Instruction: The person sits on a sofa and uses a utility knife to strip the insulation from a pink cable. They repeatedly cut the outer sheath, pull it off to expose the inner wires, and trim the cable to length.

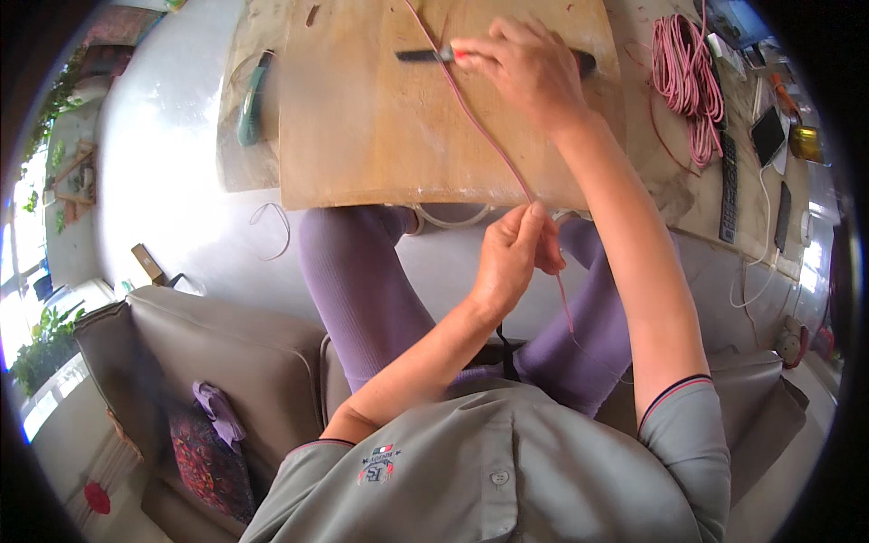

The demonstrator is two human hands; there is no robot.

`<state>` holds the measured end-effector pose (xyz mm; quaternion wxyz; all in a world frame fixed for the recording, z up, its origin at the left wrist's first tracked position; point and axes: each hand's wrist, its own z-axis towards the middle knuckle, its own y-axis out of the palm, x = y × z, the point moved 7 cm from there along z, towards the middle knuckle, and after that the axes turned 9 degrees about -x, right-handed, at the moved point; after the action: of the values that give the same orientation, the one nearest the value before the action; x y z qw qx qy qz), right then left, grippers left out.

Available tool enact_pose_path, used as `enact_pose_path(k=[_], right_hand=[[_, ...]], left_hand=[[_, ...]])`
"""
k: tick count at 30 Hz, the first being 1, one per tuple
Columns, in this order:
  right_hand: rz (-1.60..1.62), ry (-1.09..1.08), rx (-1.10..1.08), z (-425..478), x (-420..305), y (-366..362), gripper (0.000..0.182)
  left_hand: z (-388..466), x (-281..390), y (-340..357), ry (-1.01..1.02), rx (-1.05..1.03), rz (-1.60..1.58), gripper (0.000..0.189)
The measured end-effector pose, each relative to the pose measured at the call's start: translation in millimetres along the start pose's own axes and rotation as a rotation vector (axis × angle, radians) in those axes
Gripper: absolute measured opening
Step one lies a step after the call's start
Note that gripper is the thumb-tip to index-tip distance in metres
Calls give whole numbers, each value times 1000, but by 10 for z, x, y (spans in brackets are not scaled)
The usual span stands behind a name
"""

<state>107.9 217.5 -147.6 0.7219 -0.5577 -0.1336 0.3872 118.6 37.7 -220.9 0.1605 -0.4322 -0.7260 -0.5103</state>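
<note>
Pinched between the thumb and fingers of my left hand point(512, 251) is a thin pink cord point(485, 139). It runs taut across a wooden board point(346, 129) and over the board's near edge. Its loose end hangs below my hand, thinning to a fine strand over my right thigh. My right hand point(526, 71) grips a black hand tool point(415, 55) with red and metal parts, laid crosswise over the board. The tool's metal part meets the cord; my fingers hide its middle, so its exact kind is unclear.
A green-handled cutter point(252, 105) lies left of the board. On the table's right side are a bundle of pink cord point(686, 81), a remote control point(728, 186), a phone point(768, 137) and a white cable point(767, 203). A sofa point(224, 346) is around me.
</note>
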Motion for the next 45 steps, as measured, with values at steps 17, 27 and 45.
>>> enact_pose_path(k=[17,27,45], right_hand=[[45,-75,-179,-647,-319,-381,20],[81,-46,-168,-1016,-371,-560,26],[42,-207,-85,-678,-287,-411,23]], left_hand=[[-794,-691,920,-268,-339,-293,33],[-266,-151,133,47,72,154,36],[30,-34,-68,-14,43,116,34]])
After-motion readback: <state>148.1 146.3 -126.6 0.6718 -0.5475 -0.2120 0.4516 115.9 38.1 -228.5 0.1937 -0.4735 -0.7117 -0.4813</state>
